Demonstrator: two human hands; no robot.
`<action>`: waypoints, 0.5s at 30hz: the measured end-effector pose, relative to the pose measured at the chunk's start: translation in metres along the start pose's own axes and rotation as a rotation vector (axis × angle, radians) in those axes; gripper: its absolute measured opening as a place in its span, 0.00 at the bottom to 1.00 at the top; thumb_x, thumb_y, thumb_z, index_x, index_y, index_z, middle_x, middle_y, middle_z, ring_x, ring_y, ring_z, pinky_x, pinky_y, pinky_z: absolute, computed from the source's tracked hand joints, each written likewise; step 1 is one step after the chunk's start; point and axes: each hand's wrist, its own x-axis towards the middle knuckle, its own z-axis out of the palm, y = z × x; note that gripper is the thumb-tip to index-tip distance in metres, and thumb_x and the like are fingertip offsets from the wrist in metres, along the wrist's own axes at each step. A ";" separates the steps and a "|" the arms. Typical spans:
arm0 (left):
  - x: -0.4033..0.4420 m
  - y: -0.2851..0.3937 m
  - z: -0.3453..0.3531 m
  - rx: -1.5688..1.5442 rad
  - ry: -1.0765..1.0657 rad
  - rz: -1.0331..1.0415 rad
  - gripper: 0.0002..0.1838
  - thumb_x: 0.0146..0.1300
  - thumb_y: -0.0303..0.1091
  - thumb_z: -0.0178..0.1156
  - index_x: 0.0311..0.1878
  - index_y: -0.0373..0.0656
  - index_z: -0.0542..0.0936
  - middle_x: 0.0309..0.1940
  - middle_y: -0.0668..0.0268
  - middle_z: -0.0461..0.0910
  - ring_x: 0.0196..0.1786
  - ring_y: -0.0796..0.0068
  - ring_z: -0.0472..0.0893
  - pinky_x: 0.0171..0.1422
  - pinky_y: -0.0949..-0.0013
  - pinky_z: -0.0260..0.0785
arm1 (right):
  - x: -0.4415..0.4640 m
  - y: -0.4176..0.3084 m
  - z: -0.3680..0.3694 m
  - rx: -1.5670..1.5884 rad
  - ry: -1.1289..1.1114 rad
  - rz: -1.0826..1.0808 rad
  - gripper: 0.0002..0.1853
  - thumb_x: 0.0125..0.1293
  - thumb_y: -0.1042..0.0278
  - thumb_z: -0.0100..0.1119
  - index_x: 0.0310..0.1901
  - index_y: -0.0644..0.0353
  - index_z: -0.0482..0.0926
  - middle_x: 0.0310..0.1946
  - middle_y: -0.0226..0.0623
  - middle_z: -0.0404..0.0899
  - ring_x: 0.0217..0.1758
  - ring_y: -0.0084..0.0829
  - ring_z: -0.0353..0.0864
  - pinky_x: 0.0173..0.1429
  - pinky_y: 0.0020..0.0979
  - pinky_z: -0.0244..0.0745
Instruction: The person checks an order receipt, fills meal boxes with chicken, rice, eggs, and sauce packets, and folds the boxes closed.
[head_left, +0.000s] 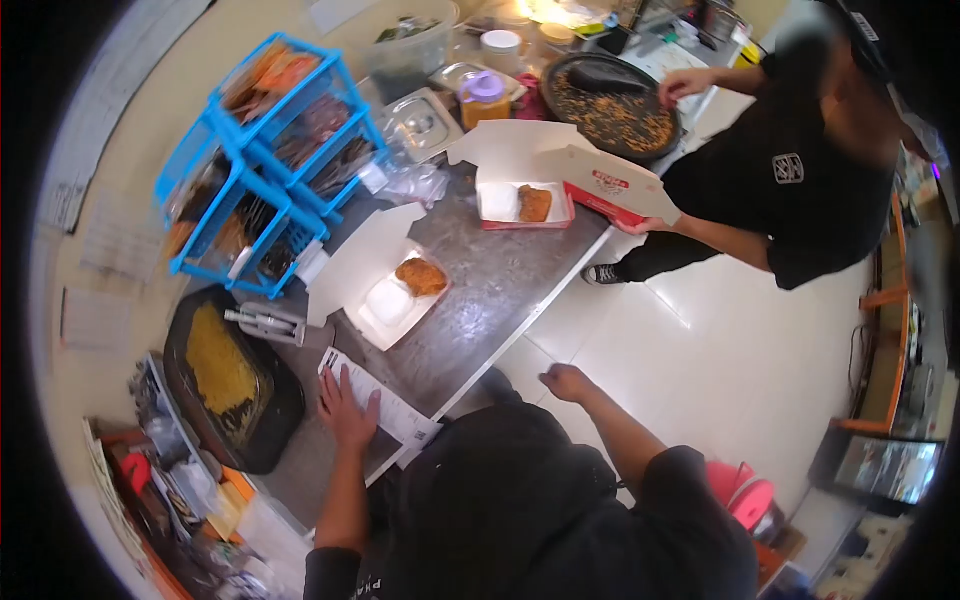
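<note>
My left hand (350,408) lies flat with fingers spread on a printed paper slip (398,418) at the counter's near edge. Over the floor, away from the counter, my right hand (567,382) is curled closed, and nothing shows in it. An open meal box (385,330) stands beyond the slip. Inside it are a piece of fried chicken (421,277) and a white wrapped mound (388,301). Farther along sits a second open box (525,224) with another fried chicken piece (534,204) and a white mound.
A co-worker (790,170) at the right holds a red and white box lid (610,185) and reaches to a round dark pan (615,110) of brown bits. Blue baskets (285,150), a black tray (280,420) of yellow crumbs and a purple-lidded jar (485,98) stand along the wall.
</note>
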 end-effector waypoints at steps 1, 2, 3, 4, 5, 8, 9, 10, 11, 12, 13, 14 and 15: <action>0.000 0.002 -0.002 0.001 -0.014 -0.015 0.48 0.64 0.60 0.63 0.82 0.50 0.59 0.85 0.52 0.47 0.86 0.46 0.45 0.81 0.31 0.37 | 0.004 -0.036 -0.028 0.020 -0.073 -0.067 0.29 0.73 0.42 0.54 0.40 0.67 0.84 0.42 0.58 0.86 0.50 0.56 0.85 0.57 0.50 0.78; -0.001 0.003 -0.002 -0.005 -0.012 -0.052 0.48 0.64 0.60 0.63 0.82 0.50 0.59 0.85 0.52 0.47 0.86 0.46 0.45 0.81 0.31 0.37 | -0.001 -0.085 -0.061 0.040 -0.151 -0.133 0.29 0.73 0.42 0.56 0.40 0.67 0.84 0.40 0.56 0.86 0.47 0.55 0.85 0.53 0.49 0.79; -0.002 0.002 -0.001 0.003 0.004 -0.032 0.48 0.63 0.60 0.63 0.82 0.50 0.59 0.85 0.52 0.47 0.86 0.46 0.45 0.81 0.31 0.37 | -0.008 -0.133 -0.089 0.071 -0.191 -0.211 0.27 0.73 0.43 0.57 0.39 0.66 0.84 0.38 0.55 0.86 0.45 0.53 0.86 0.51 0.47 0.79; 0.000 0.001 0.000 0.011 0.023 -0.010 0.48 0.63 0.60 0.64 0.82 0.50 0.60 0.85 0.52 0.47 0.86 0.47 0.46 0.81 0.31 0.37 | -0.011 -0.178 -0.109 0.106 -0.230 -0.289 0.25 0.73 0.45 0.59 0.38 0.65 0.83 0.36 0.53 0.85 0.43 0.51 0.86 0.48 0.46 0.79; -0.001 0.001 0.000 -0.005 0.028 -0.018 0.48 0.62 0.61 0.64 0.81 0.50 0.62 0.85 0.52 0.48 0.86 0.47 0.47 0.81 0.31 0.37 | -0.010 -0.215 -0.116 0.083 -0.246 -0.353 0.22 0.72 0.47 0.60 0.37 0.64 0.82 0.34 0.51 0.85 0.43 0.50 0.86 0.46 0.46 0.79; -0.002 0.005 -0.006 -0.005 0.000 -0.051 0.48 0.62 0.61 0.64 0.81 0.51 0.62 0.84 0.52 0.49 0.85 0.46 0.47 0.81 0.31 0.38 | 0.007 -0.295 -0.092 -0.067 -0.124 -0.771 0.16 0.69 0.53 0.63 0.37 0.60 0.79 0.33 0.47 0.83 0.41 0.49 0.85 0.45 0.46 0.79; -0.002 0.006 -0.007 -0.024 0.020 -0.052 0.48 0.62 0.61 0.64 0.81 0.51 0.63 0.84 0.53 0.50 0.86 0.47 0.47 0.82 0.32 0.38 | 0.014 -0.319 -0.075 -0.100 -0.114 -0.876 0.15 0.69 0.54 0.64 0.40 0.60 0.80 0.36 0.46 0.82 0.42 0.50 0.84 0.47 0.46 0.79; -0.003 0.003 -0.005 -0.025 0.035 -0.039 0.48 0.61 0.61 0.64 0.81 0.51 0.62 0.84 0.53 0.50 0.86 0.48 0.47 0.82 0.32 0.38 | 0.021 -0.344 -0.058 -0.132 -0.104 -0.986 0.15 0.68 0.55 0.64 0.43 0.60 0.80 0.39 0.45 0.82 0.43 0.51 0.83 0.48 0.46 0.79; -0.002 -0.002 0.002 -0.010 0.029 -0.040 0.48 0.61 0.62 0.64 0.80 0.51 0.64 0.84 0.53 0.50 0.86 0.49 0.47 0.82 0.32 0.38 | 0.028 -0.367 -0.042 -0.182 -0.087 -1.097 0.17 0.67 0.57 0.64 0.48 0.61 0.78 0.44 0.48 0.80 0.47 0.52 0.82 0.51 0.47 0.78; -0.002 -0.006 0.007 0.004 0.022 -0.046 0.47 0.61 0.62 0.64 0.80 0.51 0.65 0.84 0.53 0.50 0.86 0.50 0.47 0.82 0.32 0.38 | 0.035 -0.386 -0.028 -0.230 -0.074 -1.211 0.20 0.66 0.59 0.65 0.54 0.63 0.76 0.48 0.50 0.79 0.51 0.53 0.81 0.53 0.49 0.77; -0.003 -0.006 0.003 0.028 -0.068 -0.075 0.46 0.60 0.64 0.64 0.78 0.51 0.68 0.84 0.54 0.51 0.86 0.51 0.47 0.83 0.33 0.37 | 0.043 -0.405 -0.016 -0.236 -0.107 -1.237 0.20 0.66 0.59 0.65 0.54 0.63 0.76 0.48 0.50 0.79 0.51 0.53 0.81 0.53 0.49 0.77; -0.004 -0.006 0.002 0.025 -0.064 -0.116 0.46 0.60 0.64 0.64 0.78 0.51 0.68 0.84 0.54 0.51 0.86 0.51 0.47 0.83 0.33 0.37 | 0.052 -0.425 -0.004 -0.262 0.010 -1.234 0.25 0.66 0.60 0.64 0.59 0.66 0.73 0.52 0.55 0.76 0.56 0.55 0.79 0.57 0.49 0.76; -0.005 -0.005 0.004 -0.008 -0.045 -0.107 0.45 0.60 0.63 0.64 0.77 0.52 0.69 0.84 0.55 0.52 0.86 0.52 0.48 0.83 0.34 0.37 | 0.061 -0.443 0.007 -0.284 0.129 -1.225 0.30 0.66 0.62 0.63 0.65 0.69 0.69 0.56 0.60 0.74 0.61 0.58 0.76 0.61 0.49 0.75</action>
